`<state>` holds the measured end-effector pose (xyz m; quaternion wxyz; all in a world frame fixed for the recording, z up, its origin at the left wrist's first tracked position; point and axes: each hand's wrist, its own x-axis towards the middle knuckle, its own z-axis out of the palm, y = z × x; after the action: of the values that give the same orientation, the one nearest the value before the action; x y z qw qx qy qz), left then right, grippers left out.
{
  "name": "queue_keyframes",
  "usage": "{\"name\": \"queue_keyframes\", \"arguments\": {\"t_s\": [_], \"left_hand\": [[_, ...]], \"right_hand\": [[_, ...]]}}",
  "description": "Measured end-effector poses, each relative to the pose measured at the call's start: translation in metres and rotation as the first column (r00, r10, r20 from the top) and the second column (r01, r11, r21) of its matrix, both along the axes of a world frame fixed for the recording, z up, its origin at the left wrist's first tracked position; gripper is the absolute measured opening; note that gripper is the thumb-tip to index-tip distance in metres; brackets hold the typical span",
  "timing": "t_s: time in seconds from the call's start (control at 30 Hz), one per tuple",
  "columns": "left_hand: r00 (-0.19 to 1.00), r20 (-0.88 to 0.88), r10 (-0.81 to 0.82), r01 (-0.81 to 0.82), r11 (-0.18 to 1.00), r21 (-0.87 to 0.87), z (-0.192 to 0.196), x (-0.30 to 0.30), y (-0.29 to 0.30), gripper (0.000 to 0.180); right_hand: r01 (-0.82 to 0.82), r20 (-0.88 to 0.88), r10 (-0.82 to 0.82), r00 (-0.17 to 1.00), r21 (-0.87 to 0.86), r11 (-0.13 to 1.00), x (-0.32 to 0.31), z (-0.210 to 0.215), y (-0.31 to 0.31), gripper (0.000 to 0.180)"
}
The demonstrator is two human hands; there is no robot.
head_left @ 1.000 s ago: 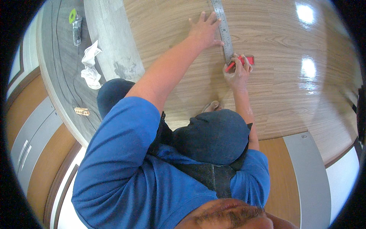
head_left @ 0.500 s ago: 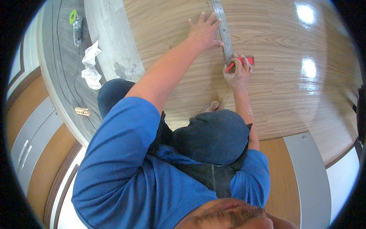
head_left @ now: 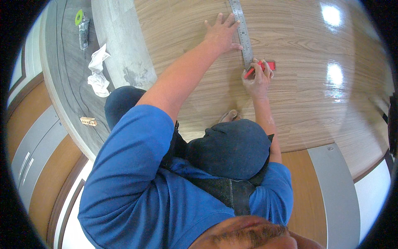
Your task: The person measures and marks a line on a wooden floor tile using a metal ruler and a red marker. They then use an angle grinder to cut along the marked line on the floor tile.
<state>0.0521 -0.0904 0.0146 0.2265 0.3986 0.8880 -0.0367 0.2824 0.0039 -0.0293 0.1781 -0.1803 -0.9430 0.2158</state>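
A steel ruler (head_left: 243, 34) lies on the wood-grain board (head_left: 186, 25), running from the top of the view down to my right hand. Flat on the board, with fingers spread, my left hand (head_left: 222, 35) is open; its thumb and fingertips touch the ruler's left edge. My right hand (head_left: 258, 81) is closed at the ruler's near end around a red tool (head_left: 270, 65). Red parts show on both sides of the fingers, but the grip hides the middle and I cannot tell its exact kind.
To the left lie an angle grinder with a green disc (head_left: 83, 31), a crumpled white cloth (head_left: 98, 74) and a tan power socket block (head_left: 88, 121) with a cord. A pale grey strip (head_left: 120, 37) borders the board. My bent knee (head_left: 232, 145) is close below my hands.
Almost nothing differs. Both hands keep their places at the ruler, and the whole view has shifted very slightly.
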Motion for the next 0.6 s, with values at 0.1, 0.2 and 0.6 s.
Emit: {"name": "queue_keyframes", "arguments": {"t_s": [0.1, 0.2, 0.6], "left_hand": [[1.000, -0.013, -0.006, 0.006, 1.000, 0.009, -0.002, 0.001, -0.001, 0.107], [1.000, -0.027, -0.011, 0.012, 1.000, 0.021, -0.003, 0.001, -0.002, 0.107], [1.000, 0.006, 0.005, -0.006, 0.995, 0.096, -0.004, 0.000, -0.005, 0.105]], "right_hand": [[0.002, 0.004, -0.002, 1.000, 0.000, 1.000, 0.001, -0.001, 0.000, 0.048], [-0.001, -0.008, 0.001, 1.000, -0.011, 1.000, 0.001, -0.002, 0.000, 0.047], [-0.112, -0.039, 0.106, 0.994, -0.246, 0.963, 0.027, 0.013, -0.005, 0.045]]}}
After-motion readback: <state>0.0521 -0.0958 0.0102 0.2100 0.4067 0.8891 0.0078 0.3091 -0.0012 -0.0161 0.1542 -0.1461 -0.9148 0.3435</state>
